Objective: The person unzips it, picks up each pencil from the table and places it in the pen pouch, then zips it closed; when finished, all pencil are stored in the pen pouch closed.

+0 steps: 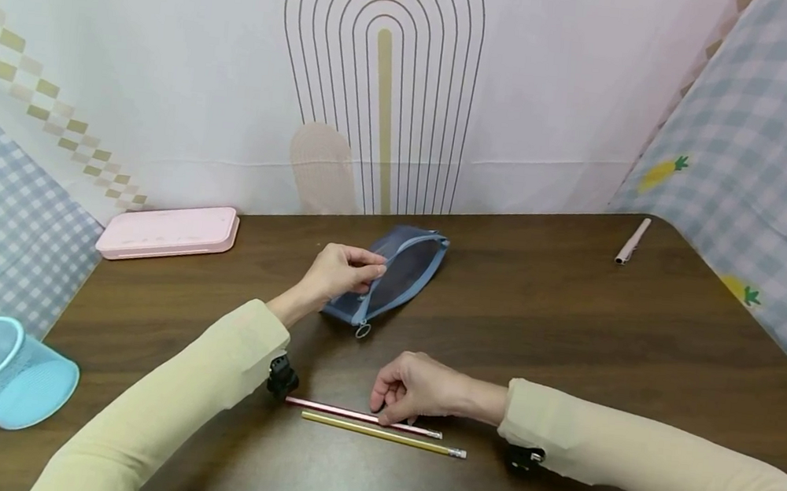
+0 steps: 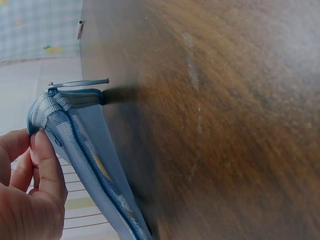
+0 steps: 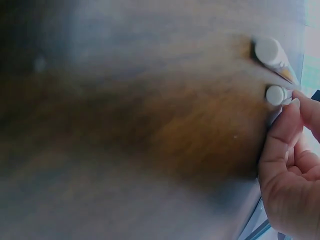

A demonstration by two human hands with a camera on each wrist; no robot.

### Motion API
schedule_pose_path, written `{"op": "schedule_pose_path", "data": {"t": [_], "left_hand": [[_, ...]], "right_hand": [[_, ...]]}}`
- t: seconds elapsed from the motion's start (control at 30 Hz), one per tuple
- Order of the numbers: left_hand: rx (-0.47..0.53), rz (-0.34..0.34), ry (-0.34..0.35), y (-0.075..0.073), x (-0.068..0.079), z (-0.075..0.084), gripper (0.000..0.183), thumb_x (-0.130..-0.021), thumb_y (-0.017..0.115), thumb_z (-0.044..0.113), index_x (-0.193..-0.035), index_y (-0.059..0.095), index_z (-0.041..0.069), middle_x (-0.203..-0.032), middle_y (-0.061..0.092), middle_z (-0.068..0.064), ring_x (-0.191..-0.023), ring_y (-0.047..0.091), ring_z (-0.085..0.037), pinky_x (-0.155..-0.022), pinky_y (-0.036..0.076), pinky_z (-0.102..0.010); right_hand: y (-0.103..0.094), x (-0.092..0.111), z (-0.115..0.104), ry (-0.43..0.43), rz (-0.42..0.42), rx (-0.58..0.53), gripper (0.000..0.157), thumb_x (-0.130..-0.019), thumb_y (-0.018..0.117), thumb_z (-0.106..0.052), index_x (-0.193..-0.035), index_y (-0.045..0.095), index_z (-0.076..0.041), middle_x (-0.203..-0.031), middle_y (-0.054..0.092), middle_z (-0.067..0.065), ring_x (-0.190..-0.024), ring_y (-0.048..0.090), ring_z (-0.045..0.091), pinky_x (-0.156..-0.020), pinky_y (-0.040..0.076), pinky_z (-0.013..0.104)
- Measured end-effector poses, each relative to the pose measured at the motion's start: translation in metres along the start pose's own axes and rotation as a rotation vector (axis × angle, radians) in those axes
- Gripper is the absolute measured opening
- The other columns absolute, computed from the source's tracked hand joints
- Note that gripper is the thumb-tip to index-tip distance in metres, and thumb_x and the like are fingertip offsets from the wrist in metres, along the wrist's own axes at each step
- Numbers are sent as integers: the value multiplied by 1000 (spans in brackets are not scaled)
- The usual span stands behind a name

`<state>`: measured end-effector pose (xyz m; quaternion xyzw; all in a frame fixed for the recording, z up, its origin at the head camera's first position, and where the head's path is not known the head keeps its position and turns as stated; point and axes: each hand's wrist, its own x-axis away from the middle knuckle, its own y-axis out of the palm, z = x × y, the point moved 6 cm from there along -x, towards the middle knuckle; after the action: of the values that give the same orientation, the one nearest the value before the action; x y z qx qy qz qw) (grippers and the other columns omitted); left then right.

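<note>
My left hand [image 1: 337, 276] pinches the near edge of a blue mesh zip pouch [image 1: 401, 278], whose mouth gapes. In the left wrist view, thumb and finger grip the pouch's zip edge [image 2: 75, 130] close to the corner with the ring pull. My right hand [image 1: 426, 387] is at a red-and-white pencil [image 1: 331, 409] on the table, its thumb and finger pinching the shaft toward the eraser end. Just nearer me lies a gold pencil [image 1: 382, 434], roughly parallel and untouched. The right wrist view shows both white erasers, with the fingertips beside the lower pencil [image 3: 275, 95].
A pink case [image 1: 167, 232] lies at the back left of the brown table [image 1: 536, 315]. A light blue mesh pen cup [image 1: 34, 385] is at the left edge. At the back right lies a pale pink pen [image 1: 633, 241]. Patterned cloth hangs behind and at the sides.
</note>
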<state>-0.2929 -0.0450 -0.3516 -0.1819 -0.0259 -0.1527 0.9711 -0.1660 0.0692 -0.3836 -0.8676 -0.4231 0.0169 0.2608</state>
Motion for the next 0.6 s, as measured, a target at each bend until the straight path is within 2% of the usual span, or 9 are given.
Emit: {"op": "schedule_pose_path", "data": {"t": [0.37, 0.6], "left_hand": [[-1, 4, -12, 1, 0, -2, 24, -88, 67, 11, -108, 69, -1, -91, 69, -7, -68, 60, -3, -65, 56, -22], [-8, 6, -18, 1, -1, -1, 24, -88, 66, 12, -109, 69, 0, -94, 69, -9, -69, 61, -3, -66, 56, -23]], "right_hand": [[2, -2, -4, -12, -31, 156, 8, -74, 70, 1, -72, 69, -7, -53, 54, -7, -45, 44, -3, -44, 41, 13], [1, -2, -5, 22, -19, 233, 8, -71, 67, -1, -69, 67, -9, -52, 47, -14, -44, 42, -4, -45, 36, 13]]}}
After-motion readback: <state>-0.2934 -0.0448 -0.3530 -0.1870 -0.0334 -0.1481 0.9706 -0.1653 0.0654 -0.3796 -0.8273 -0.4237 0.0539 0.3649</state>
